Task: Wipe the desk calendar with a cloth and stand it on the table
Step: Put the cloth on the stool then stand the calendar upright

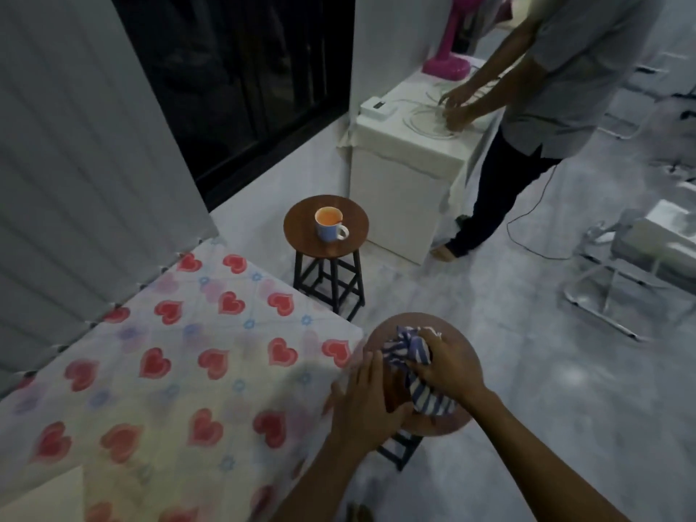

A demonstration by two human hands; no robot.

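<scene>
A small round wooden stool stands beside the bed and serves as the table. Over it, my right hand grips a bunched blue-and-white striped cloth and presses it down. My left hand rests just to the left, thumb curled around a dark reddish-brown flat object. This looks like the desk calendar, lying low on the stool top. The hands and cloth hide most of it, so I cannot read its face.
A second round stool farther ahead carries a mug with an orange inside. A bed with a heart-print sheet fills the left. Another person handles cables at a white cabinet. A metal folding chair stands at the right.
</scene>
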